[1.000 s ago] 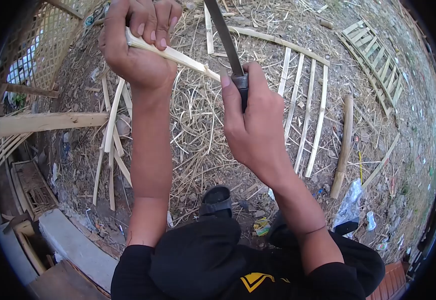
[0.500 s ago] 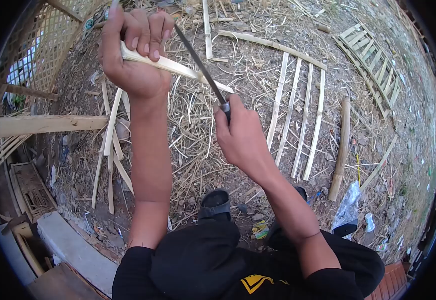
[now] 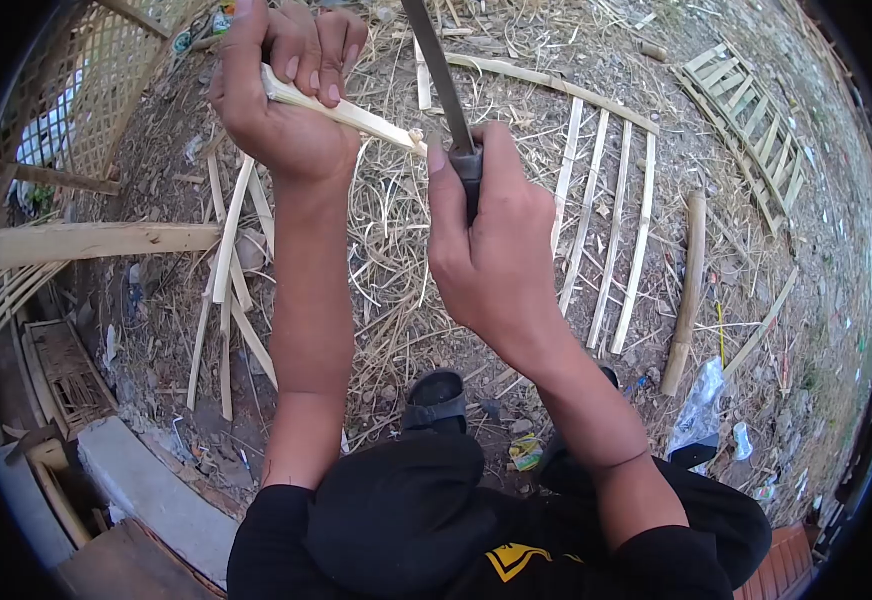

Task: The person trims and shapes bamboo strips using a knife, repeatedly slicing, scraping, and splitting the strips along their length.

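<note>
My left hand (image 3: 291,100), at the upper left, is closed round one end of a pale bamboo strip (image 3: 371,123). The strip slants down to the right, with a small nick or curl near its far end. My right hand (image 3: 496,230) grips the dark handle of a long knife (image 3: 442,75), whose blade points up and slightly left, out of the frame. The strip's right end reaches my right thumb; whether they touch is hard to tell.
Shavings (image 3: 386,270) litter the ground beneath my hands. A slatted bamboo frame (image 3: 611,225) lies to the right, with a bamboo pole (image 3: 691,290) beyond it. At the left, a wooden beam (image 3: 96,243) juts in near loose strips (image 3: 228,240).
The knife first came down and left across the strip, then rose back to the upper right of it. My left hand shifted slightly, still holding the strip.
</note>
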Action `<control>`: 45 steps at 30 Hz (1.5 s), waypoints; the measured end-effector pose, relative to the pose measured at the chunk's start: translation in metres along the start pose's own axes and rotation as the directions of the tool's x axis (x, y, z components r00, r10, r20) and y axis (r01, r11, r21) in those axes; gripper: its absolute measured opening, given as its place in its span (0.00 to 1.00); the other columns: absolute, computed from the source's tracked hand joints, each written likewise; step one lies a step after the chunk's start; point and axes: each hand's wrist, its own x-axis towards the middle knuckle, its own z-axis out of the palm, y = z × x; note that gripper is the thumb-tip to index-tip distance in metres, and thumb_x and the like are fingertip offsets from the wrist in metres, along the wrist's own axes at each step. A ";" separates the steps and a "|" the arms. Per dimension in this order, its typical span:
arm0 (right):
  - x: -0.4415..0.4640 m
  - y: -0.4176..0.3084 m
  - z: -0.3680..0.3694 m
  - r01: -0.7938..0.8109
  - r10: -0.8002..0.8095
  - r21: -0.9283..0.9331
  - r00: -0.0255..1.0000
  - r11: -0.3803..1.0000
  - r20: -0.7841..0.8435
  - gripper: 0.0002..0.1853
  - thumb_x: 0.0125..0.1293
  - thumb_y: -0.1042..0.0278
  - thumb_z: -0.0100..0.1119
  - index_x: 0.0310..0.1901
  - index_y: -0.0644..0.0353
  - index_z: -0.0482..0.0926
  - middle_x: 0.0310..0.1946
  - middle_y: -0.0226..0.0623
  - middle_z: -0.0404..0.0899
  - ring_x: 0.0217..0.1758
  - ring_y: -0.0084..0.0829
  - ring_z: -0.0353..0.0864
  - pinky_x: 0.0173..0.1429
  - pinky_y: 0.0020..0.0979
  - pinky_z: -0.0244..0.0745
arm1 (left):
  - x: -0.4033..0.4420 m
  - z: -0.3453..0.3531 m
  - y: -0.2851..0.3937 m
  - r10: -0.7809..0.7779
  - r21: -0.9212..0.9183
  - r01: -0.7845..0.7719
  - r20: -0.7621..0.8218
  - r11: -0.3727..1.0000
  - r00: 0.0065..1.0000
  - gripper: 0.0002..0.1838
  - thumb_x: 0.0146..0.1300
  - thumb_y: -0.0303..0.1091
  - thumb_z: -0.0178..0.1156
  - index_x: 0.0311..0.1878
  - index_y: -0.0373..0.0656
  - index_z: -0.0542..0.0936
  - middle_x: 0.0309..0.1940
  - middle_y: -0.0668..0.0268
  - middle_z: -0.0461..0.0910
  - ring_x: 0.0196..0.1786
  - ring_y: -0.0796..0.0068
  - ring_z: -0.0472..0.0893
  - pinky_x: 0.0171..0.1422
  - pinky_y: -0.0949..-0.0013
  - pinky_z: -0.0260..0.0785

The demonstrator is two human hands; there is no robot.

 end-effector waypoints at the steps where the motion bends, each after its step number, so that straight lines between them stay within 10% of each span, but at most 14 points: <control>1: -0.007 0.016 0.007 -0.032 0.032 -0.009 0.998 0.999 0.053 0.09 0.67 0.75 0.53 0.33 0.69 0.65 0.15 0.54 0.73 0.20 0.58 0.77 0.24 0.49 0.69 | -0.001 -0.001 0.000 0.002 -0.002 -0.002 -0.001 1.000 1.000 0.23 0.72 0.38 0.40 0.16 0.53 0.57 0.10 0.76 0.53 0.13 0.83 0.49 0.32 0.72 0.54; 4: -0.010 0.044 0.009 -0.158 0.222 -0.289 0.954 0.944 0.203 0.08 0.67 0.75 0.53 0.34 0.68 0.65 0.15 0.53 0.73 0.20 0.56 0.77 0.23 0.49 0.68 | 0.003 -0.001 0.000 0.020 -0.057 -0.018 0.038 0.998 0.999 0.23 0.73 0.37 0.39 0.17 0.53 0.57 0.10 0.76 0.53 0.14 0.83 0.50 0.32 0.71 0.54; 10: -0.003 0.013 -0.001 -0.097 0.098 -0.010 0.995 0.995 0.014 0.11 0.69 0.69 0.49 0.36 0.71 0.65 0.17 0.60 0.75 0.22 0.60 0.78 0.29 0.55 0.71 | -0.001 0.003 0.000 -0.013 0.015 0.013 -0.017 1.000 1.000 0.23 0.73 0.38 0.39 0.17 0.53 0.57 0.11 0.76 0.53 0.14 0.83 0.49 0.32 0.71 0.54; 12: -0.018 0.052 0.017 -0.170 0.249 -0.320 0.942 0.932 0.226 0.10 0.68 0.71 0.50 0.37 0.71 0.65 0.17 0.58 0.74 0.22 0.60 0.78 0.27 0.55 0.69 | -0.004 0.002 0.000 -0.017 -0.004 0.017 0.018 1.000 1.000 0.23 0.73 0.38 0.39 0.17 0.53 0.57 0.11 0.76 0.53 0.14 0.83 0.49 0.32 0.71 0.53; 20: -0.004 0.009 0.003 0.006 -0.007 -0.015 1.000 1.000 -0.011 0.09 0.66 0.74 0.52 0.35 0.70 0.64 0.16 0.57 0.74 0.21 0.58 0.77 0.25 0.51 0.70 | -0.001 -0.001 0.001 -0.026 0.004 0.026 -0.013 1.000 1.000 0.23 0.73 0.38 0.40 0.17 0.53 0.57 0.11 0.75 0.53 0.14 0.82 0.50 0.32 0.71 0.54; 24: -0.014 0.059 0.012 -0.178 0.260 -0.332 0.941 0.926 0.219 0.08 0.65 0.76 0.52 0.36 0.71 0.65 0.16 0.57 0.74 0.22 0.58 0.78 0.27 0.50 0.73 | 0.004 -0.003 0.000 -0.015 0.001 0.015 0.003 1.000 1.000 0.23 0.73 0.38 0.40 0.17 0.53 0.57 0.11 0.75 0.53 0.14 0.82 0.50 0.31 0.71 0.54; 30: -0.010 0.026 0.014 -0.017 0.017 0.028 1.000 0.999 -0.016 0.13 0.72 0.65 0.49 0.35 0.69 0.68 0.17 0.52 0.75 0.18 0.49 0.77 0.25 0.46 0.66 | -0.001 -0.003 0.000 -0.004 0.021 0.004 -0.030 1.000 1.000 0.23 0.73 0.39 0.39 0.17 0.53 0.57 0.10 0.75 0.52 0.13 0.82 0.49 0.31 0.71 0.53; 32: -0.032 0.088 0.029 -0.217 0.298 -0.336 0.931 0.917 0.212 0.11 0.69 0.71 0.50 0.37 0.73 0.65 0.18 0.55 0.76 0.24 0.56 0.80 0.28 0.50 0.70 | -0.002 -0.003 0.000 0.017 0.057 -0.011 -0.103 0.998 0.995 0.24 0.74 0.41 0.41 0.17 0.52 0.57 0.11 0.74 0.51 0.13 0.82 0.49 0.31 0.70 0.56; 35: -0.023 0.082 0.004 -0.303 0.366 -0.348 0.921 0.887 0.130 0.11 0.69 0.70 0.51 0.35 0.71 0.67 0.18 0.52 0.76 0.22 0.52 0.80 0.25 0.48 0.68 | -0.001 -0.021 0.002 -0.034 0.031 0.037 -0.094 0.999 0.995 0.24 0.73 0.41 0.42 0.17 0.51 0.56 0.11 0.74 0.52 0.13 0.81 0.50 0.30 0.69 0.55; 45: -0.025 0.031 -0.007 -0.238 0.237 0.016 0.970 0.971 0.046 0.10 0.69 0.69 0.55 0.34 0.68 0.71 0.14 0.41 0.73 0.14 0.31 0.74 0.21 0.35 0.63 | -0.001 -0.018 0.003 -0.025 -0.031 0.023 -0.067 0.999 0.997 0.24 0.73 0.39 0.40 0.16 0.53 0.56 0.11 0.75 0.51 0.13 0.82 0.48 0.29 0.71 0.53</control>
